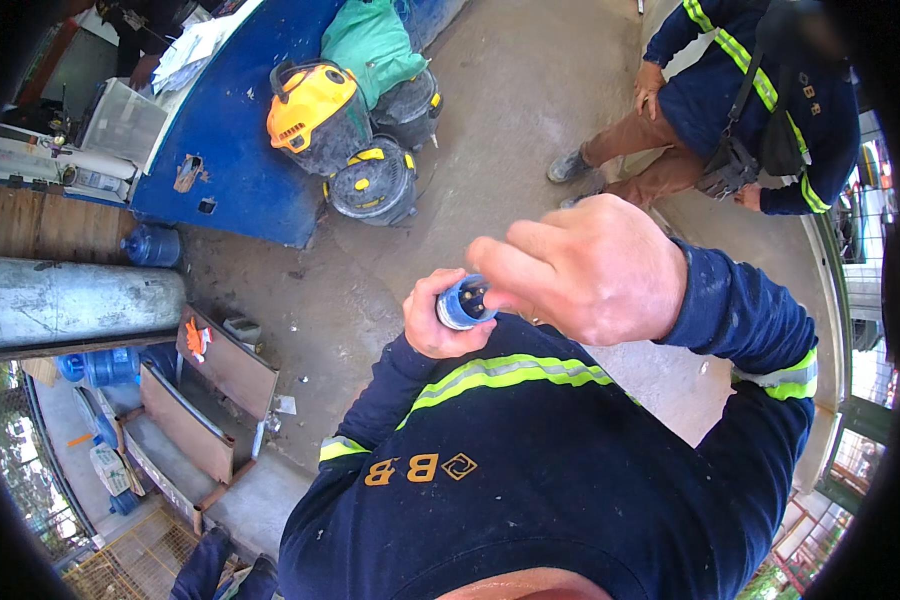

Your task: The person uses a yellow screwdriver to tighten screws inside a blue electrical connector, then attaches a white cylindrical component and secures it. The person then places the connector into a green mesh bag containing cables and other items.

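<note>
My left hand [432,322] grips a small blue round electrical plug [464,302], its open face with metal pins turned up toward me. My right hand [585,268] is curled just to the right of it, fingertips closed at the plug's face; whatever is pinched there is hidden by the fingers. Both arms wear dark navy sleeves with yellow-green reflective bands.
Two yellow-and-black vacuum cleaners [340,135] and a green bag [370,40] lean on a blue counter [235,140]. A grey pipe [70,300], blue water bottles [152,245] and wooden boxes [210,390] lie left. Another person [740,110] in a navy reflective jacket crouches at upper right.
</note>
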The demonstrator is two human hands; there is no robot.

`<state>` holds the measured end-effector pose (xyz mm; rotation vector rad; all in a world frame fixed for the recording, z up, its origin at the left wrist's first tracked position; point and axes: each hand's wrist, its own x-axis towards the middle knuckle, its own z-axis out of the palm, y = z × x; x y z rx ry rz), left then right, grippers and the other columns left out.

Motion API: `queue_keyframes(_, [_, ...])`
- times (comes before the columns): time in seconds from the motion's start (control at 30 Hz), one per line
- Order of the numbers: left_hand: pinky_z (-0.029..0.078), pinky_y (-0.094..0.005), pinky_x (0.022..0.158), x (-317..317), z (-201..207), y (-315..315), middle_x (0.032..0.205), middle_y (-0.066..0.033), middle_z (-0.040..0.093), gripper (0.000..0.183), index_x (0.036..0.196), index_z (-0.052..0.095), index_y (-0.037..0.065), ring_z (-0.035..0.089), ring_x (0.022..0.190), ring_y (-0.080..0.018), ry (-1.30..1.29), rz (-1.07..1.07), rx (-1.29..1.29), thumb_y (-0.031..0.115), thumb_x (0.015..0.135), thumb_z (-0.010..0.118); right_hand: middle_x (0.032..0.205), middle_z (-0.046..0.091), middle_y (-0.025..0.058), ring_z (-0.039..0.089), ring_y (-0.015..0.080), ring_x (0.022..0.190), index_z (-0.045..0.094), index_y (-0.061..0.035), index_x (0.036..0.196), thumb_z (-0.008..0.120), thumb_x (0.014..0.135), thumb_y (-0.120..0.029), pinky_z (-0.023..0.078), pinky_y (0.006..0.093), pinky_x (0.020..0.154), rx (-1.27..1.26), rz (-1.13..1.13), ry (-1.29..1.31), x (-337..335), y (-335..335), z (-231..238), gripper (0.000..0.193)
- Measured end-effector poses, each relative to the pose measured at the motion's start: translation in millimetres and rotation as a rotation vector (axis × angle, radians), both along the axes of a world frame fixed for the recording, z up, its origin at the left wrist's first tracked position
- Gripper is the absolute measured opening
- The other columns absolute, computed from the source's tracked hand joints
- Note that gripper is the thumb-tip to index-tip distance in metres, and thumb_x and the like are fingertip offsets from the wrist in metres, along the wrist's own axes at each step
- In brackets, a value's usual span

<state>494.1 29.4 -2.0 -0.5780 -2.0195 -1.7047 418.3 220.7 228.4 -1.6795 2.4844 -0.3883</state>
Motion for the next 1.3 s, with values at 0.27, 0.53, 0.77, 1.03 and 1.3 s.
queue_keyframes(0.27, [0.054, -0.0329, 0.071, -15.5, 17.1, -2.9, 0.092, -0.0162, 0.066, 0.067, 0.115, 0.05, 0.0, 0.068, 0.078, -0.0243, 0.033, -0.043, -0.025, 0.021, 0.063, 0.086, 0.091, 0.052, 0.0099, 0.059, 0.029, 0.079, 0.054, -0.0043, 0.102, 0.063, 0.073, -0.011, 0.05, 0.0351, 0.068, -0.309, 0.152, -0.055, -14.2, -4.7, -11.2, 0.031])
queue_keyframes(0.53, [0.053, -0.0332, 0.069, -15.8, 8.9, -3.9, 0.091, -0.0147, 0.066, 0.063, 0.111, 0.051, 0.002, 0.067, 0.077, -0.0244, 0.023, -0.036, -0.011, 0.019, 0.062, 0.086, 0.098, 0.05, 0.0114, 0.057, 0.0272, 0.087, 0.056, -0.002, 0.11, 0.065, 0.076, -0.013, 0.048, 0.0354, 0.072, -0.12, 0.051, 0.118, -14.7, -3.8, -9.7, 0.036])
queue_keyframes(0.77, [0.055, -0.0351, 0.07, -8.7, 7.5, -8.4, 0.091, -0.0144, 0.067, 0.064, 0.115, 0.052, 0.003, 0.069, 0.079, -0.0269, -0.02, -0.043, -0.02, 0.02, 0.063, 0.086, 0.092, 0.049, 0.0084, 0.058, 0.0238, 0.075, 0.052, -0.0049, 0.111, 0.061, 0.079, -0.021, 0.046, 0.0355, 0.066, 0.053, -0.007, 0.079, -2.7, -9.7, -2.0, 0.037])
queue_keyframes(1.03, [0.054, -0.0368, 0.076, -7.9, -13.4, -6.4, 0.095, -0.0144, 0.067, 0.06, 0.111, 0.054, 0.003, 0.068, 0.084, -0.0253, -0.039, -0.059, 0.067, 0.019, 0.062, 0.086, 0.093, 0.051, 0.0087, 0.059, 0.025, 0.08, 0.051, -0.0073, 0.111, 0.065, 0.072, -0.023, 0.048, 0.0355, 0.069, -0.041, 0.054, 0.072, -5.1, -6.0, -19.2, 0.043])
queue_keyframes(1.3, [0.052, -0.0344, 0.07, -9.8, -12.3, -1.0, 0.086, -0.0121, 0.065, 0.061, 0.105, 0.052, 0.001, 0.064, 0.078, -0.0191, -0.09, -0.028, 0.032, 0.034, 0.065, 0.083, 0.091, 0.05, 0.009, 0.059, 0.0252, 0.078, 0.048, -0.0065, 0.095, 0.058, 0.086, -0.022, 0.049, 0.0403, 0.064, -0.34, 0.2, 0.078, -13.9, -6.5, -38.4, 0.021])
